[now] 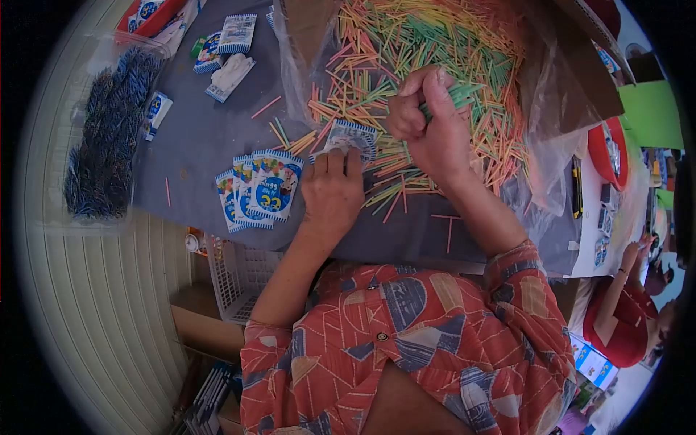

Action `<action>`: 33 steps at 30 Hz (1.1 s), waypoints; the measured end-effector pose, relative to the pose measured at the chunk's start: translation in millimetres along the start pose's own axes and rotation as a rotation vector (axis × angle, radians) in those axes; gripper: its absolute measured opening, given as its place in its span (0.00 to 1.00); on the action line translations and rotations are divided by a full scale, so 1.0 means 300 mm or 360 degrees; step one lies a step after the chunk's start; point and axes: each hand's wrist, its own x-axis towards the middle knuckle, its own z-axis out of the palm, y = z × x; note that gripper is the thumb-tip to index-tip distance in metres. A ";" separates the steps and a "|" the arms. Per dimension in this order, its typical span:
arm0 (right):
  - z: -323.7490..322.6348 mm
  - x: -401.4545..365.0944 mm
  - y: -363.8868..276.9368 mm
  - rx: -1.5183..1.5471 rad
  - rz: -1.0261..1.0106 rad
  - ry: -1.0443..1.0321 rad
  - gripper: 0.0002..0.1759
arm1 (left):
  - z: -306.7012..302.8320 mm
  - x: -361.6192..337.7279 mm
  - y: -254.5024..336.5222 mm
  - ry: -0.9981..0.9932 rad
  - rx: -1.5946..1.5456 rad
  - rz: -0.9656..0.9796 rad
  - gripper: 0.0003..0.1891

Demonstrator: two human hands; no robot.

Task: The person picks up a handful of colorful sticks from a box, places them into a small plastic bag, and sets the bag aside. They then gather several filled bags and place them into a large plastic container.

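My right hand (438, 127) is raised over the big pile of thin coloured sticks (406, 43). It is closed around a small bunch of green sticks (464, 94), thumb on top. Lower down and to the left, my left hand (333, 190) has its fingers bent over a blue-and-white packet (353, 138) lying at the pile's near edge. What its fingertips do under the packet is hidden. Just left of that hand, several flat printed packets (272, 190) lie fanned on the dark grey tabletop (196, 145).
A clear plastic tray (130, 221) of dark twisted strands stands at the left. More packets (236, 33) lie at the back left. Clear plastic sheeting and a cardboard box (573, 65) flank the pile. At the right are a red basket (622, 156) and a person in red (620, 326).
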 end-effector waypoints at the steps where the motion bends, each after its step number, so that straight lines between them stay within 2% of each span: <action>1: -0.001 -0.005 0.001 -0.0012 0.0015 -0.0014 0.18 | -0.007 0.008 -0.005 0.0155 -0.0204 -0.0008 0.13; 2: -0.003 -0.007 0.001 -0.0027 0.0027 -0.0027 0.18 | -0.011 0.016 -0.012 0.0311 -0.0410 -0.0012 0.12; 3: 0.004 -0.025 0.024 0.0027 0.0016 0.0000 0.18 | -0.034 0.000 -0.038 0.0265 -0.0373 0.0004 0.12; 5: -0.008 -0.029 0.016 0.0013 0.0058 0.0025 0.18 | -0.026 0.010 -0.044 0.0323 -0.0709 -0.0077 0.14; 9: -0.018 -0.024 0.019 0.0059 0.0104 0.0071 0.18 | -0.051 -0.001 -0.024 0.0331 -0.0787 -0.0101 0.13; 11: -0.021 -0.024 0.012 -0.0119 0.0146 0.0030 0.19 | -0.061 -0.007 0.007 0.0278 -0.0435 0.0007 0.10; 15: -0.026 -0.026 0.015 -0.0098 0.0163 0.0038 0.19 | -0.045 -0.015 -0.039 0.0277 -0.0600 -0.0078 0.08; 17: -0.026 -0.028 0.020 0.0004 0.0147 0.0091 0.19 | -0.039 -0.018 -0.064 0.0260 -0.0905 -0.0143 0.07; 18: -0.025 -0.028 0.022 0.0009 0.0151 0.0088 0.19 | -0.034 -0.023 -0.073 0.0260 -0.0900 -0.0148 0.07; 20: -0.018 -0.029 0.020 0.0067 0.0168 0.0127 0.19 | -0.027 -0.031 -0.086 0.0251 -0.1377 -0.0365 0.06; 21: -0.014 -0.028 0.018 0.0068 0.0166 0.0127 0.19 | -0.038 -0.021 -0.091 0.0251 -0.1375 -0.0363 0.06; 23: -0.003 -0.028 0.014 0.0059 0.0154 0.0059 0.20 | -0.066 0.008 -0.092 0.0507 -0.0824 -0.0041 0.08; 24: 0.003 -0.028 0.012 0.0054 0.0150 0.0065 0.20 | -0.059 0.003 -0.086 0.0505 -0.0830 -0.0036 0.08; 26: 0.013 -0.021 0.014 -0.0034 0.0053 -0.0033 0.21 | -0.043 -0.021 -0.068 0.0132 -0.0724 -0.0144 0.10; 30: -0.006 -0.020 0.040 -0.0091 0.0035 -0.0065 0.21 | -0.070 -0.017 -0.055 0.0167 -0.0631 -0.0190 0.11; 33: -0.003 -0.016 0.049 -0.0070 0.0076 -0.0006 0.21 | -0.063 -0.019 -0.091 0.0136 -0.0781 -0.0138 0.09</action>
